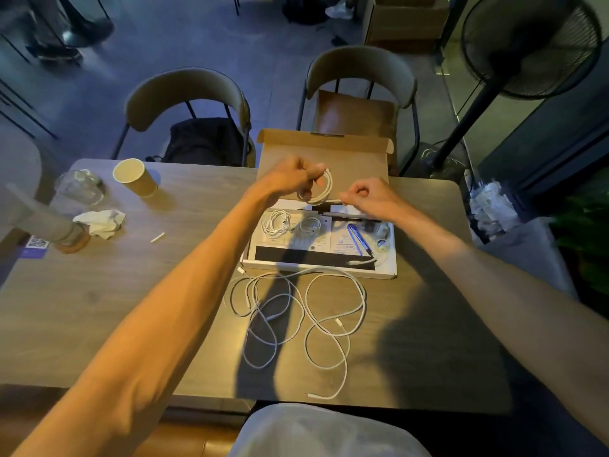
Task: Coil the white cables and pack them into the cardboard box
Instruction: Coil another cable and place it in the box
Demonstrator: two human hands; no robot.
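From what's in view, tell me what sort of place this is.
Probably a café or shared seating area: a paper cup and crumpled napkin on a wooden table, matching chairs, and a standing fan.

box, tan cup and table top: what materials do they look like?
Box: brown cardboard, matte, with folded flaps on the lid; base rim looks white-faced. Tan cup: likely paper, matte wall with a thin rolled rim. Table top: wood grain showing, low sheen; solid wood or laminate, cannot tell.
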